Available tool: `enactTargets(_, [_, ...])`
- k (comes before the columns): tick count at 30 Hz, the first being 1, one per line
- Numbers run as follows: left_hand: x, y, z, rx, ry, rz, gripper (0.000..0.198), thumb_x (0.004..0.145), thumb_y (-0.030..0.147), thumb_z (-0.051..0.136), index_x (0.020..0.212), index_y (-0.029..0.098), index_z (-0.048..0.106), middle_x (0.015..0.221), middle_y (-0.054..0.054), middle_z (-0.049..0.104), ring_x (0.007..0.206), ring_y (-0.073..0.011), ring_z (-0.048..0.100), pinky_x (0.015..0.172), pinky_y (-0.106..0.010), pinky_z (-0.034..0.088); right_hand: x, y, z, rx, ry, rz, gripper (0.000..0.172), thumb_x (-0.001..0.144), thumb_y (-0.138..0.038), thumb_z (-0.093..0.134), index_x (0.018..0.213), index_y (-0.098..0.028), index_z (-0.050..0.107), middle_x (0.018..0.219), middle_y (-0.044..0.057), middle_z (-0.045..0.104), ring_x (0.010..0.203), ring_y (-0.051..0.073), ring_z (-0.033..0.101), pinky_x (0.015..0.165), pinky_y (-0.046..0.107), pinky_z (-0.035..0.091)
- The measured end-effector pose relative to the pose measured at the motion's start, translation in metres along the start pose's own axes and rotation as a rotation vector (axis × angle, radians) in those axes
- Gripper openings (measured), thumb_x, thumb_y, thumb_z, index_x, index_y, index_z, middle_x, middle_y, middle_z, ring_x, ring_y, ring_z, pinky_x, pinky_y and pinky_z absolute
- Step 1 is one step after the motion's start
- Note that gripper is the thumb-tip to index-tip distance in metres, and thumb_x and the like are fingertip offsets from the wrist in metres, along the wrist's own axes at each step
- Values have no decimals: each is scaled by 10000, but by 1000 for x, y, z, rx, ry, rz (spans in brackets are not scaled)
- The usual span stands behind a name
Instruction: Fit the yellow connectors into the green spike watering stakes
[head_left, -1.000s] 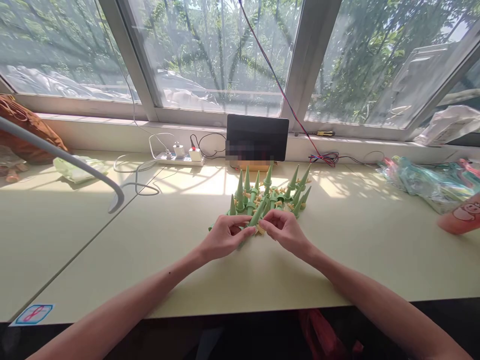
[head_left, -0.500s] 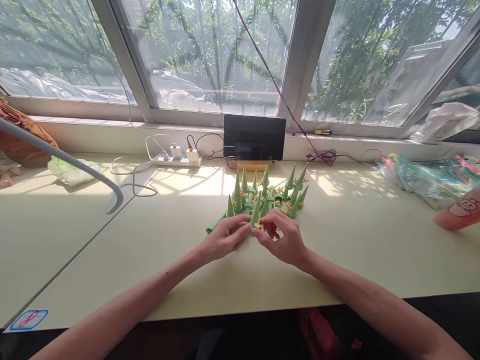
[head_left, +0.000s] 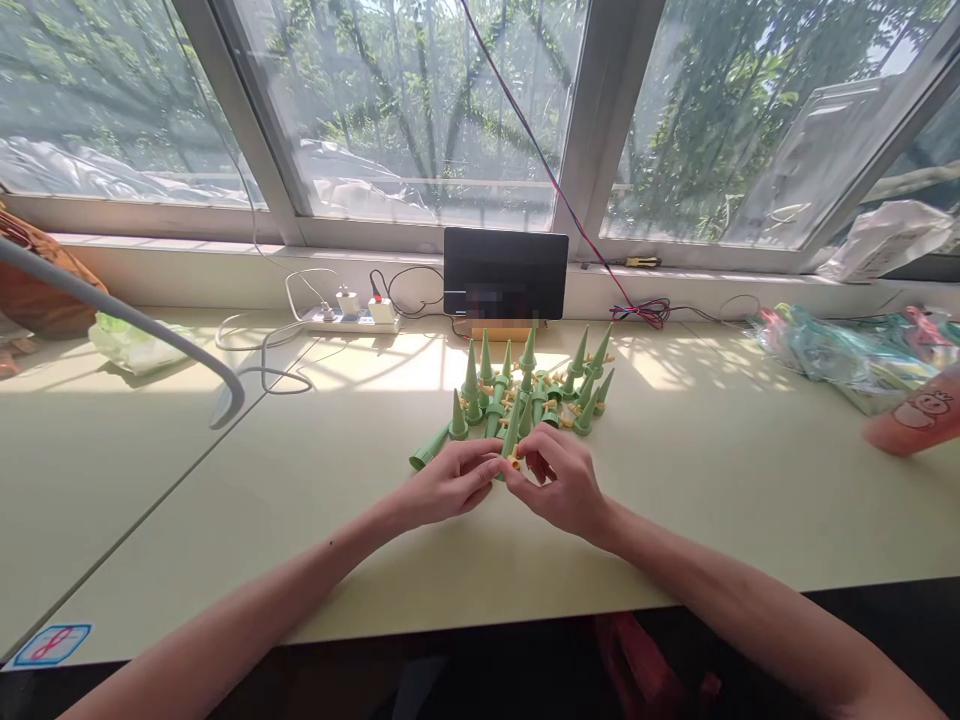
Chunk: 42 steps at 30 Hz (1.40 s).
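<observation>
My left hand (head_left: 442,485) is closed around the base of a green plant watering spike (head_left: 511,430), its pointed tip upward. With thumb and fingers, my right hand (head_left: 566,482) pinches a small yellow valve (head_left: 514,462) at the side of that spike's base. The fingertips hide part of the joint, so I cannot tell how firmly the valve sits. Just behind my hands, several more green spikes (head_left: 470,375) with yellow valves stand on the table. One green spike (head_left: 427,448) lies on its side beside my left hand.
A dark tablet (head_left: 505,272) leans on a stand behind the spikes. To its left is a power strip (head_left: 352,320) with cables. A grey curved bar (head_left: 150,330) crosses the left side. Plastic bags (head_left: 832,345) and a pink bottle (head_left: 911,412) lie at the right.
My right fingers have come slightly closer to my left fingertips, with the yellow valve now more covered by them. The view has shifted a little; the standing spikes stay in place.
</observation>
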<state>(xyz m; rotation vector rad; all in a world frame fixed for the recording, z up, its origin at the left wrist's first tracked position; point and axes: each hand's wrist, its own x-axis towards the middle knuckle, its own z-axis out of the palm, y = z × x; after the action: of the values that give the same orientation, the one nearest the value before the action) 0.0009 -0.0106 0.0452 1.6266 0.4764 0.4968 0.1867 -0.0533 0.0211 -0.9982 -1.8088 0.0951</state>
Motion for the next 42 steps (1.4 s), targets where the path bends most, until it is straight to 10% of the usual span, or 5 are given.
enactTargets(26, [0,-3,-1,-16,-36,-24,346,968,463,515,980,124,583,457,104,325,379,-41,263,394,-196,201,0,1,0,10,13,-74,189,858,-195,613,740,-208,467,658,-44,423,518,86,356,484,224,320])
enactTargets(33, [0,2,1,16,141,-57,362,916,495,584,897,134,578,525,80,371,423,-37,289,386,-173,211,2,5,-2,39,10,-48,148,894,-272,644,809,-199,547,675,-35,480,509,83,394,486,222,362])
enactTargets(42, [-5,-5,3,413,402,96,431,930,427,572,1261,167,481,650,43,553,457,-57,309,428,-178,264,10,25,-16,-21,185,39,313,1008,-301,449,733,-191,551,573,-21,519,489,102,457,487,233,374])
